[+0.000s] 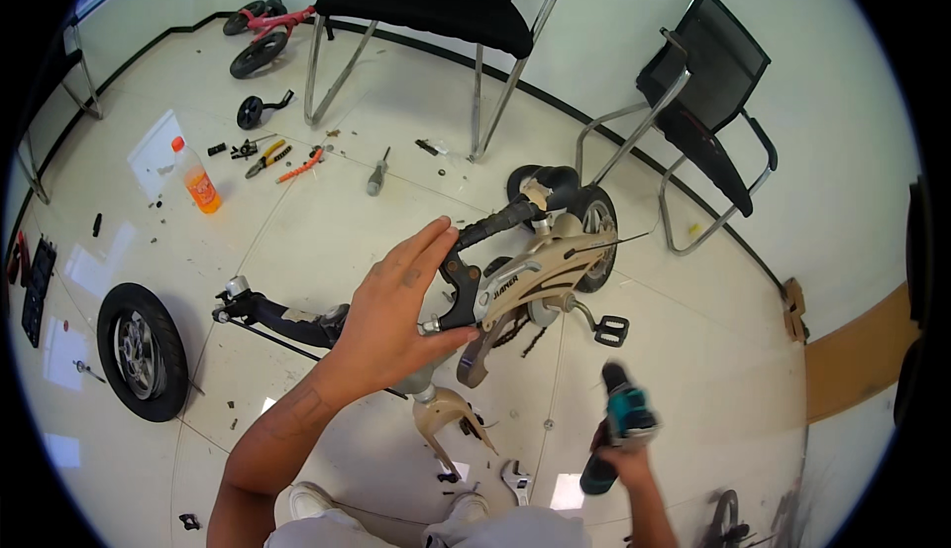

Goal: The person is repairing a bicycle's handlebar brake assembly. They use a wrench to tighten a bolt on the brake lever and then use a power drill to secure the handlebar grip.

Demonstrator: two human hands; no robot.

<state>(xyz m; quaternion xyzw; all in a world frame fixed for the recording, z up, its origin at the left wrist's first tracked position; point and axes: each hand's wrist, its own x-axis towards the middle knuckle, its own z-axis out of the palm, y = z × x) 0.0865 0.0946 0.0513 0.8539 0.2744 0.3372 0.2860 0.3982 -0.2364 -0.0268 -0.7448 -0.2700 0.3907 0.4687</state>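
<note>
A beige child's bicycle [535, 280] lies partly dismantled on the floor, its bare fork [446, 414] toward me. My left hand [381, 320] grips the black bracket [461, 285] near its middle, fingers over the top and thumb below, beside the wrapped black bar [495, 223]. My right hand [619, 464] holds a teal and black cordless drill [629, 414], slightly blurred, to the lower right of the bicycle, apart from it. An adjustable wrench [516, 484] lies below the fork.
A loose wheel [144, 350] lies at left near an orange drink bottle [205, 191]. Pliers [265, 160], a screwdriver [378, 176] and small parts are scattered behind. Black chairs [421, 8], a red balance bike [263, 48] and cardboard [792, 310] stand or lie along the walls.
</note>
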